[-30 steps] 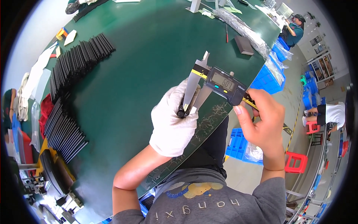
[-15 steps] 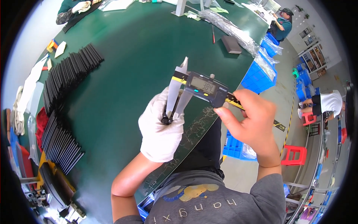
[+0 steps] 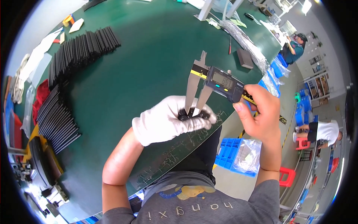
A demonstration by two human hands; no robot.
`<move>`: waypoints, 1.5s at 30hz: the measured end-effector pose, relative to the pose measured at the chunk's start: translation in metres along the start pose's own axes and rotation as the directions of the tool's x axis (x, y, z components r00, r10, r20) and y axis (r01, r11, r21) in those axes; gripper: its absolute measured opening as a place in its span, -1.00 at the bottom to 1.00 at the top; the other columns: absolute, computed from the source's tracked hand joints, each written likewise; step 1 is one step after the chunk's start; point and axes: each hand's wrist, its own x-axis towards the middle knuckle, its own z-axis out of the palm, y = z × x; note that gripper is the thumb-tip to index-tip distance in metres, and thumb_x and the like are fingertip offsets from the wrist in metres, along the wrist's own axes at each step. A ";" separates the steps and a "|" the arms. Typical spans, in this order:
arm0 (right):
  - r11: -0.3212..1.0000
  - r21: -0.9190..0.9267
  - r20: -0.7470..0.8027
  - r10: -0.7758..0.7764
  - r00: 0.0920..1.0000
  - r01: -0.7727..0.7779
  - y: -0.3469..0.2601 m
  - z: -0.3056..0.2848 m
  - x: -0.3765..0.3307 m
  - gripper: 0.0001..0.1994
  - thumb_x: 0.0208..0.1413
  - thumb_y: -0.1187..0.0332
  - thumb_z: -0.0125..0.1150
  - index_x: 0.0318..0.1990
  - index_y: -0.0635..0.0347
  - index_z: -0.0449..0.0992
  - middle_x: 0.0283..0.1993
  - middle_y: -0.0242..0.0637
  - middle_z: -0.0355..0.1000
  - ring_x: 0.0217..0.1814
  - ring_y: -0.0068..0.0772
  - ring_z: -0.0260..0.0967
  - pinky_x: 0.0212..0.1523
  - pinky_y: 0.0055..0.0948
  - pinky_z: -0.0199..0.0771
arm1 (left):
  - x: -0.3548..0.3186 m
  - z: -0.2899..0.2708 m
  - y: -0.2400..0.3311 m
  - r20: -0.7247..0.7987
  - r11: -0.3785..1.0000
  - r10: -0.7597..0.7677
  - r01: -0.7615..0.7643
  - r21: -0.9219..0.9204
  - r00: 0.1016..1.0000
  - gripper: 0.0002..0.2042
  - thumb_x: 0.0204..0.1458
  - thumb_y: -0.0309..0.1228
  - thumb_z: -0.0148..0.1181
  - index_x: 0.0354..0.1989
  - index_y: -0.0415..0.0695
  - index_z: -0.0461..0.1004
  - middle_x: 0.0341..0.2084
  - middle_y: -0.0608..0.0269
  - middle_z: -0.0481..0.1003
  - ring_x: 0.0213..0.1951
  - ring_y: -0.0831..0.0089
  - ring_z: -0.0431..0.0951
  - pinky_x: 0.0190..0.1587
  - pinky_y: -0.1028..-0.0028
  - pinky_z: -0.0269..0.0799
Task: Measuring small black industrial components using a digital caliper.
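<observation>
My left hand [image 3: 160,118], in a white glove, is closed around a small bunch of black rods [image 3: 182,115]. Only the dark ends show between its fingers and thumb. In my bare right hand [image 3: 263,112] is a digital caliper [image 3: 228,84], gripped by its yellow-and-black beam with the thumb under the slide. The caliper's two jaws point down, a little apart, and their tips reach in among the rod ends. Whether they pinch a rod is hard to see.
On the green table [image 3: 149,44], a long row of black rods [image 3: 84,50] lies at the left, with thinner shiny rods [image 3: 59,123] nearer me. A dark box [image 3: 244,59] and a plastic-wrapped bundle [image 3: 244,41] lie far right. Beside the table stands a blue crate [image 3: 227,153].
My view has shifted. The gloved hand has moved right and turned, bringing several rod ends into sight. The caliper's jaws, near the rods in both frames, stand at a different gap.
</observation>
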 end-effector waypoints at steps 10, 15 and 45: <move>0.994 -0.018 0.101 -0.107 0.989 0.109 0.005 0.001 0.018 -0.74 -0.23 0.27 0.36 -0.42 0.20 0.46 -0.58 -0.33 0.37 -0.73 -0.45 0.21 -0.71 -0.54 0.14 | 0.001 -0.005 0.000 0.184 0.998 -0.061 0.057 0.029 0.981 -0.81 0.03 -0.50 0.17 -0.19 -0.27 0.47 -0.29 0.21 0.49 -0.23 0.48 0.50 -0.14 0.53 0.43; 0.992 -0.023 0.109 -0.119 0.987 0.122 0.005 0.003 0.021 -0.72 -0.25 0.23 0.38 -0.43 0.20 0.46 -0.59 -0.33 0.36 -0.72 -0.43 0.21 -0.70 -0.52 0.14 | 0.001 -0.008 0.001 0.177 0.998 -0.033 0.023 0.063 0.984 -0.81 0.02 -0.49 0.18 -0.19 -0.27 0.48 -0.29 0.20 0.50 -0.23 0.48 0.50 -0.15 0.53 0.42; 0.818 0.176 0.001 0.556 0.831 -0.547 0.123 0.096 -0.040 -0.72 0.07 0.25 0.17 -0.17 0.27 0.40 -0.64 -0.36 0.30 -0.60 -0.56 0.21 -0.58 -0.47 0.15 | 0.017 0.009 -0.040 -0.512 0.991 0.055 0.018 0.135 0.857 -0.79 0.08 -0.28 0.15 -0.40 -0.15 0.34 -0.69 0.46 0.26 -0.62 0.67 0.24 -0.56 0.56 0.23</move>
